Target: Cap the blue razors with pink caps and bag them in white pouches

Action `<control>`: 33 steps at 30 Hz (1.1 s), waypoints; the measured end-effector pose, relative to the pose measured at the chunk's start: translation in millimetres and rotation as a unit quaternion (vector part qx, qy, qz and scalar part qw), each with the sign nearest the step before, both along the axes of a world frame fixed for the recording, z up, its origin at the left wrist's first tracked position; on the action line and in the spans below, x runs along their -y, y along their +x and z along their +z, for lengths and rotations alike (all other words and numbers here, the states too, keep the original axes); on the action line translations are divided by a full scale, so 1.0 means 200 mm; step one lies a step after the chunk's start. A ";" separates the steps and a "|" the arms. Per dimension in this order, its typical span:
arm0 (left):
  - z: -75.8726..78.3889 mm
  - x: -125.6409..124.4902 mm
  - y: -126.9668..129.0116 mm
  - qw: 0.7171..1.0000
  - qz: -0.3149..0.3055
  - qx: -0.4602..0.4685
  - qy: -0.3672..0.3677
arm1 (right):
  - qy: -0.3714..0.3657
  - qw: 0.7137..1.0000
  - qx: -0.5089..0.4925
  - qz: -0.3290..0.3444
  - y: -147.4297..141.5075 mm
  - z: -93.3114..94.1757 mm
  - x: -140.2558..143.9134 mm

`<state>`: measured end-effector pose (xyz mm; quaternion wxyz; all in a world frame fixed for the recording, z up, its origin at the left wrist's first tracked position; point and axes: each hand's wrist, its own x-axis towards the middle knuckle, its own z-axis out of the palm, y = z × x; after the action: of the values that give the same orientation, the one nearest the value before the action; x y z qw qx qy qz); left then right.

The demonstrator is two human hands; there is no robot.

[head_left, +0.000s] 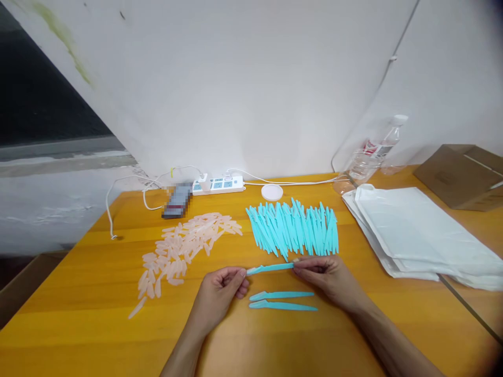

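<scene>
Between my two hands I hold a turquoise eyebrow razor (271,268) level above the table. My left hand (222,293) pinches its pale blade end, and my right hand (324,275) pinches the handle end. Below it, two more turquoise razors (283,305) lie side by side on the wood. A dense row of turquoise razors (293,228) is spread just beyond my right hand. To the left lies a loose pile of pale pink, translucent blade caps (183,246). Whether a cap sits on the held razor's tip is hard to make out.
A white power strip (218,184) with cables stands by the wall, next to a blurred dark phone-like object (177,200). Behind the razors is a round white lid (272,192). White plastic bags (416,230), a clear bottle (377,152) and a cardboard box (459,178) occupy the right.
</scene>
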<state>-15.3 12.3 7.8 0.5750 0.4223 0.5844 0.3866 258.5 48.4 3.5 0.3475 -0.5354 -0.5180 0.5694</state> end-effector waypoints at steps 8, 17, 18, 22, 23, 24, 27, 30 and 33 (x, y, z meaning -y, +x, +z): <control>0.15 0.17 0.03 0.963 -0.171 -0.176 0.108 | 0.013 0.960 0.030 0.279 0.18 0.18 0.00; 0.02 0.32 0.08 0.908 -0.108 -0.333 0.229 | 0.109 0.962 0.208 0.140 0.17 0.12 -0.03; 0.02 0.32 0.09 0.894 -0.099 -0.355 0.254 | 0.121 0.958 0.230 0.125 0.17 0.11 -0.03; 0.03 0.29 0.14 0.821 -0.146 -0.418 0.360 | 0.174 0.940 0.292 0.027 0.16 0.12 -0.05; 0.04 0.27 0.16 0.808 -0.167 -0.423 0.374 | 0.188 0.934 0.305 0.003 0.15 0.12 -0.05; 0.05 0.26 0.17 0.802 -0.184 -0.422 0.381 | 0.202 0.926 0.317 -0.015 0.13 0.13 -0.06; 0.09 0.23 0.16 0.813 -0.182 -0.415 0.366 | 0.230 0.902 0.364 -0.015 0.03 0.15 -0.10; 0.10 0.21 0.05 0.846 -0.124 -0.406 0.323 | 0.210 0.882 0.422 0.015 -0.11 0.15 -0.16; 0.11 0.20 -0.11 0.873 -0.062 -0.398 0.276 | 0.163 0.873 0.458 0.033 -0.22 0.14 -0.25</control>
<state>-37.5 -27.3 29.8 0.1767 0.7175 0.6056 0.2954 214.1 97.7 32.2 0.1344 -0.6550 -0.7218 0.1787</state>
